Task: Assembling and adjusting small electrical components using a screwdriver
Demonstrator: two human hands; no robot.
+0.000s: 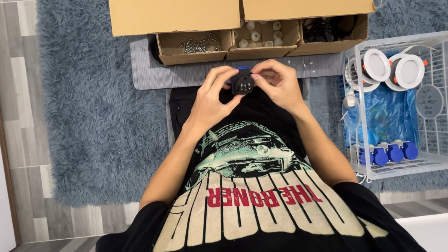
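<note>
Single head-worn view, looking steeply down, close over hands, rug beyond

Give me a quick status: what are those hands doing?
Left hand and right hand both pinching a small black part. Held above the grey board. Nothing blocking.

I hold a small black socket part [242, 83] between both hands: my left hand [212, 101] pinches its left side and my right hand [281, 85] its right, each grip closed on it. Just beyond the grip sit three small cardboard trays [262, 41] on a grey tabletop [145, 73]. Right of the grip stands a white wire basket [440, 94] with round white lamps [393, 68] and blue plugs [388, 153].
</note>
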